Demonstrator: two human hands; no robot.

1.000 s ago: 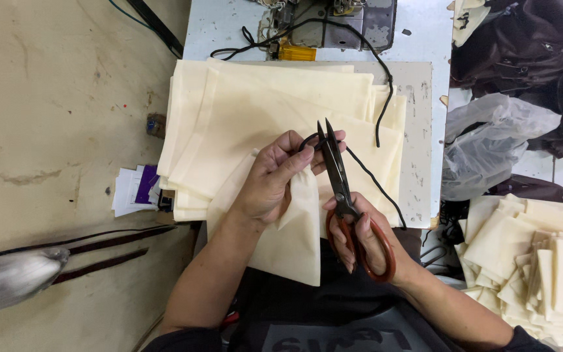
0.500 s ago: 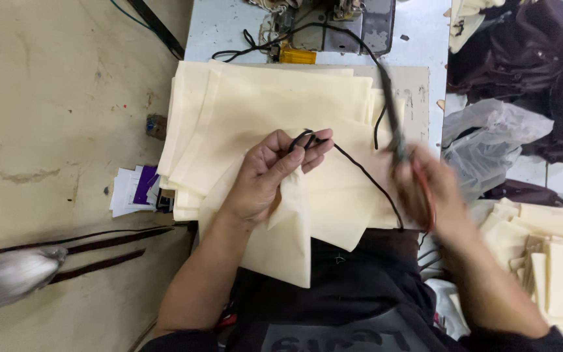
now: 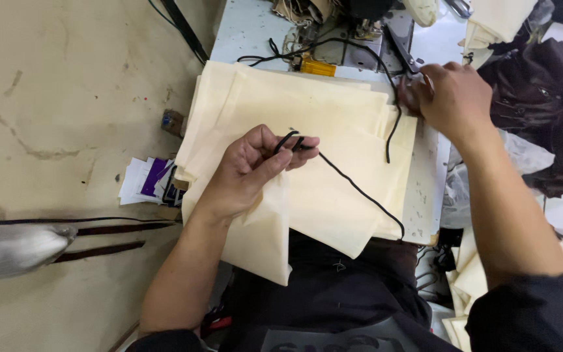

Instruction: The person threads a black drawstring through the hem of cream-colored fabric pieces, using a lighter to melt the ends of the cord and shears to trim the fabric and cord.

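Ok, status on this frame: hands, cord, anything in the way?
Left hand pinches black cord and cream fabric piece. Right hand on scissors at the sewing machine table. Nothing blocking.

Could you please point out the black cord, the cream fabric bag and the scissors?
black cord (image 3: 360,190): head view, mid-length.
cream fabric bag (image 3: 263,241): head view, lower panel.
scissors (image 3: 400,45): head view, blades.

The right hand (image 3: 454,98) hides most of the scissors (image 3: 401,47) it rests on.
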